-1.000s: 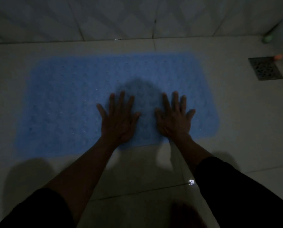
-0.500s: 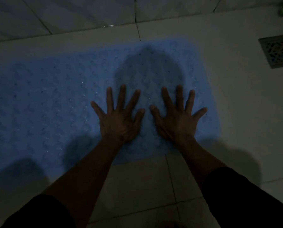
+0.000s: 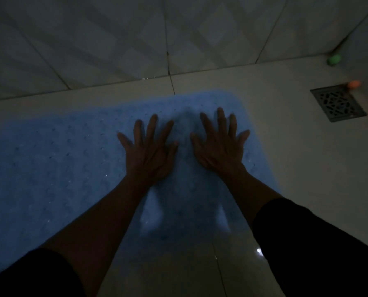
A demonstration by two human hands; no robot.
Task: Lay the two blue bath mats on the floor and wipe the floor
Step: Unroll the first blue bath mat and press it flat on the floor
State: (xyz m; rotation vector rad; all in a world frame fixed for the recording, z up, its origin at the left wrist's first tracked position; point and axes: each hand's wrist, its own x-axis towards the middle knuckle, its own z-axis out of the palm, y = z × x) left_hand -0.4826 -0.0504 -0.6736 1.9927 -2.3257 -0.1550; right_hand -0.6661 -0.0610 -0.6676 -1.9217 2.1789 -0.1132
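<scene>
Blue bath mat [image 3: 56,168] lies flat on the floor [image 3: 296,159], spread out under both hands and running off to the left of them past the frame edge. Its right rounded corner sits just beyond the right hand's fingertips. Only one mat can be made out; lighting is dim.

Left hand [image 3: 149,154]: palm down on the mat, fingers splayed wide, nothing gripped. Right hand [image 3: 220,146]: same posture, palm down, fingers fanned, flat on the mat near its right edge. The two hands lie side by side, thumbs toward each other, apart, with a strip of mat between them. Dark sleeves [image 3: 307,243] cover the upper forearms.

Beyond the fingertips, past the mat's far edge, the floor meets a tiled wall [image 3: 114,39]. Well to the right of the right hand: a square metal drain [image 3: 338,103] set in the floor. Around it, small blurred objects: a green one [image 3: 334,59] beyond it, an orange one [image 3: 354,84] just beside it.
</scene>
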